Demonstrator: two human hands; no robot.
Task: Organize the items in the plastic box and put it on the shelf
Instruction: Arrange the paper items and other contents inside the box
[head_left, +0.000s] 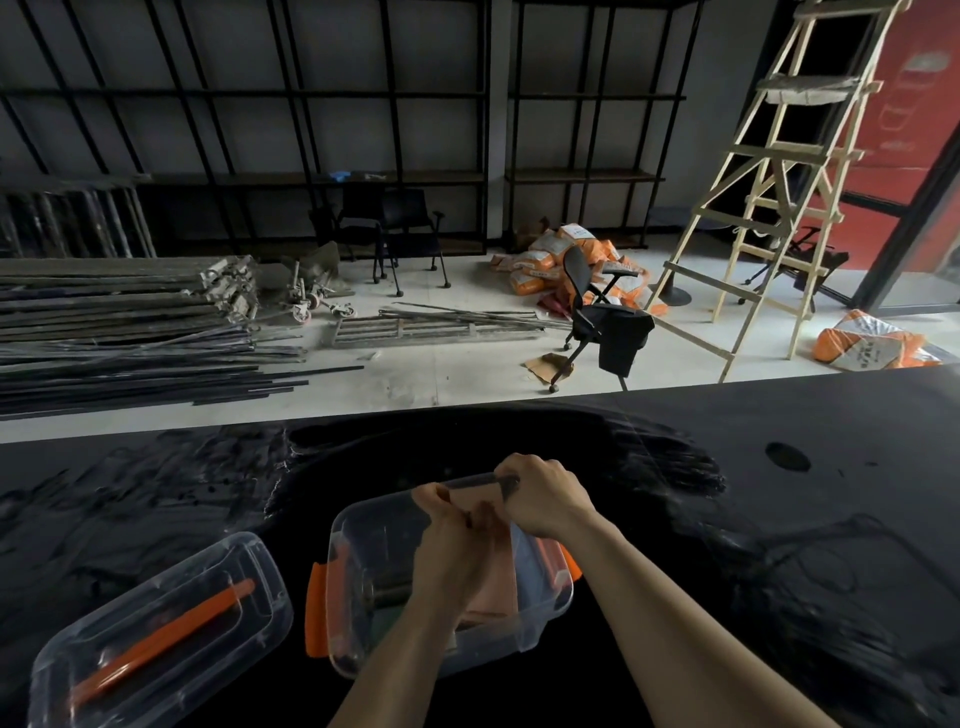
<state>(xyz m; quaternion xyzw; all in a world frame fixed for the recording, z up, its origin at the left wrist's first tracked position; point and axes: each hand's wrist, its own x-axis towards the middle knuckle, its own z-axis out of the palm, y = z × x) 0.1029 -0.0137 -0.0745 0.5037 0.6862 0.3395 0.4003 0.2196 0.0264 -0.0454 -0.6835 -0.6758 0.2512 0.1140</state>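
A clear plastic box (358, 566) with orange side clips stands open on the black table (779, 467) in front of me. Inside it lie a dark cylinder (387, 590) and a pinkish flat item (493, 577). Both hands are over the box's far end. My right hand (545, 499) grips a thin dark bar-shaped item (483, 480) at its right end. My left hand (452, 540) pinches the same item's left end from below. The box's clear lid (156, 629), with an orange handle, lies to the left of the box.
Beyond the table's far edge the floor holds metal bars (130, 338), office chairs (602, 312), orange sacks (550, 254) and a wooden ladder (769, 182). Black metal shelving (332, 176) lines the back wall.
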